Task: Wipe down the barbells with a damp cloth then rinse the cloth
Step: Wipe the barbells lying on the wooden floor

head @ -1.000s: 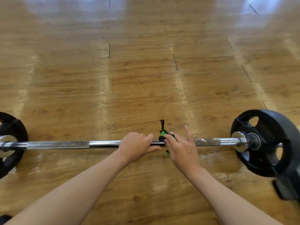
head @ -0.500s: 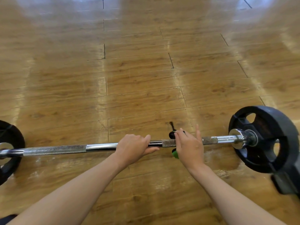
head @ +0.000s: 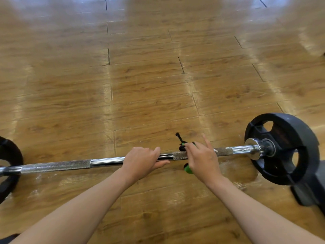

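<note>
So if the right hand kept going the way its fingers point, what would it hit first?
The right hand holds the green cloth on the bar. Its fingers point across the bar; past it only wooden floor shows, so probably nothing, though depth is unclear.

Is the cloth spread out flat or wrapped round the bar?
Wrapped: the cloth shows green above and below the bar under the right hand.
</note>
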A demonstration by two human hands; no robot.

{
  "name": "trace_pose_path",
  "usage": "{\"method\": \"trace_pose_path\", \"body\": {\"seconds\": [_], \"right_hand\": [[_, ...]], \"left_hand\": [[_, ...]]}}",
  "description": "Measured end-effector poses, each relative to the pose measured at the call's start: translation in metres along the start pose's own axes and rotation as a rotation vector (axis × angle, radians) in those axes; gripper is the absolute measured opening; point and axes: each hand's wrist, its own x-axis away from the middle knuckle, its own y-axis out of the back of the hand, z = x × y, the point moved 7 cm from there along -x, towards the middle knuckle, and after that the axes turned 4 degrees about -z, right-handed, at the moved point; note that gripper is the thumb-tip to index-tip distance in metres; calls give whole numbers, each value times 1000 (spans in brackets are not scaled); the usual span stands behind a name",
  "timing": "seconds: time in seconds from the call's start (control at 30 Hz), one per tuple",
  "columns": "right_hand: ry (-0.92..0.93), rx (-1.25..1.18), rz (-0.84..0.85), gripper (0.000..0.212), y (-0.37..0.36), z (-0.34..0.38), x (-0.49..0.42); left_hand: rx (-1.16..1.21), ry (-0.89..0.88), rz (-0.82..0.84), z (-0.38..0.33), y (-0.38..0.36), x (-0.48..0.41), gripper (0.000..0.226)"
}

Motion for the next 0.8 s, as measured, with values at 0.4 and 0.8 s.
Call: {"method": "trace_pose_path", "body": {"seconds": [0.4, 0.8], "right_hand": [[53, -156, 78, 36, -18, 49, 10], [-86, -85, 108, 21, -31, 66, -2]], "left_hand": [[23, 6, -17, -1, 1, 2, 56], [13, 5, -49, -2, 4, 1, 52]]}}
